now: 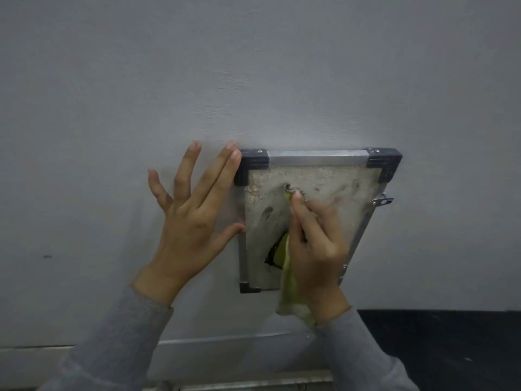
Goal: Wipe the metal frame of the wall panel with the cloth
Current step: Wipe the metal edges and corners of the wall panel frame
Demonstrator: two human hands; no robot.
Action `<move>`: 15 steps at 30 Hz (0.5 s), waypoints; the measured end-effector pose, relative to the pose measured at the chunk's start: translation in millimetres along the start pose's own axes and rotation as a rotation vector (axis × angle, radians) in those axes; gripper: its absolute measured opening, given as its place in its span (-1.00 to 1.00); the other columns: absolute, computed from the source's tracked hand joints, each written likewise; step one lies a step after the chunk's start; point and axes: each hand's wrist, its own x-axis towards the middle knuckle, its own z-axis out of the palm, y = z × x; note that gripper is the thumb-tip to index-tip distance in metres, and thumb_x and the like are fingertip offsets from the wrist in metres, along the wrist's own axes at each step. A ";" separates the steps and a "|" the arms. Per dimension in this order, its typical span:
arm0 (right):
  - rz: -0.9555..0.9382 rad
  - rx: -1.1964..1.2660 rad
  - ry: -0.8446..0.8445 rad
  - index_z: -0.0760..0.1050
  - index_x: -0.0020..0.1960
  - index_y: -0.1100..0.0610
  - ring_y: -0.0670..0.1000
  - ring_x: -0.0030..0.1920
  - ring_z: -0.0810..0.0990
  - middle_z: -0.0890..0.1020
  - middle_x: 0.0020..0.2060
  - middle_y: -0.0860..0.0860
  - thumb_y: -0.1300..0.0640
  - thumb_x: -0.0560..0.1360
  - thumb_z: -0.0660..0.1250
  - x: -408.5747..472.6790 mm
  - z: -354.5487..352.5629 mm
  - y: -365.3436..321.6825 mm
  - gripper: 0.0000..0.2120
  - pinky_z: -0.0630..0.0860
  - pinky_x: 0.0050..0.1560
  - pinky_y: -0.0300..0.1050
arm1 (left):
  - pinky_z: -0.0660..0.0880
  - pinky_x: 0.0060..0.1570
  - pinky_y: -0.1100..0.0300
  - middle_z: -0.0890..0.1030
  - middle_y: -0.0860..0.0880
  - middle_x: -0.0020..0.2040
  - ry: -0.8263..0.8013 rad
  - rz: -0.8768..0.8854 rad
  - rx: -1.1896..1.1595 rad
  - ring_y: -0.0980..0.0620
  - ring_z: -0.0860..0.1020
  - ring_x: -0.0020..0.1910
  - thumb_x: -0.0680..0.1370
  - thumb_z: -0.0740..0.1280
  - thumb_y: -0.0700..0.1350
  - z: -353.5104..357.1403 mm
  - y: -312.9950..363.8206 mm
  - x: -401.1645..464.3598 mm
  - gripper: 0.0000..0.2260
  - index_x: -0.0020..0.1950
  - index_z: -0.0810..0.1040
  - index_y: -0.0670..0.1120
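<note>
Right hand (315, 241) curled round a yellow-green cloth (287, 289), knuckles toward camera, fingertips pressing the cloth's upper fold against the rough grey face of the wall panel (324, 182), just beside a small dark fitting (290, 189) near the panel's upper middle. Loose tail of cloth hangs below the wrist, past the panel's lower edge.

Key relation: cloth sits on the panel face, not on the metal frame. Nearest frame member is the top rail (317, 158), directly above the fingertips, long axis horizontal, running between two black plastic corner caps (253, 162). Right rail (363, 224) lies to the right of the knuckles, long axis running down and inward in this view; left rail (242, 249) is vertical, on the far side of the cloth. Right hand is nearer the top and right rails, so judgement: a short upward move puts the cloth on the top rail.

Left hand (194, 218) open, fingers spread and straight, flat on the grey wall (253, 66); two fingertips touch the upper-left corner cap, thumb tip meets the left rail. It appears to steady the panel, though contact pressure cannot be read.

Obstructions: a small metal latch tab (382, 200) projects from the right rail and may snag the cloth; left hand covers part of the left rail. Dark gap (273, 256) in the panel face beside the cloth. Black floor (437, 348) at lower right.
</note>
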 end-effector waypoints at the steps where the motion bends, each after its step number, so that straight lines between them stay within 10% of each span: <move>1: -0.009 -0.007 -0.034 0.62 0.07 0.32 -0.04 -0.28 0.52 0.64 -0.21 0.12 0.30 0.52 0.39 -8.8 0.8 -0.1 -0.85 0.52 -0.32 -0.21 | -0.09 0.23 -0.51 0.14 0.02 0.53 -0.004 -0.004 -0.007 -0.19 0.03 0.52 0.31 0.53 0.15 0.2 0.7 -0.1 -0.01 0.55 0.04 -0.08; 6: -0.043 -0.008 -0.190 0.63 0.07 0.26 0.00 -0.35 0.54 0.65 -0.18 0.09 0.31 0.50 0.41 -35.8 -7.1 -2.5 -0.84 0.50 -0.45 -0.08 | -0.09 0.26 -0.46 0.16 0.02 0.53 -0.006 0.001 -0.019 -0.18 0.06 0.51 0.33 0.42 0.19 -1.3 0.0 -1.7 -0.08 0.55 0.04 -0.05; 11: -0.070 0.062 0.040 0.59 0.10 0.28 -0.09 -0.20 0.52 0.58 -0.13 0.04 0.25 0.54 0.38 4.4 -12.9 -1.6 -0.83 0.53 -0.20 -0.31 | -0.04 0.28 -0.46 0.17 0.04 0.52 -0.009 -0.015 -0.037 -0.16 0.07 0.50 0.35 0.41 0.19 -0.5 -0.3 -4.6 -0.08 0.56 -0.01 0.00; 15: -0.063 0.002 0.044 0.62 0.04 0.35 0.00 -0.30 0.56 0.64 -0.25 0.14 0.33 0.48 0.43 14.9 1.9 -5.1 -0.84 0.56 -0.37 -0.11 | -0.04 0.26 -0.48 0.18 0.02 0.53 -0.011 -0.023 -0.050 -0.19 0.04 0.51 0.33 0.52 0.11 0.4 1.4 -2.7 -0.02 0.56 0.00 -0.02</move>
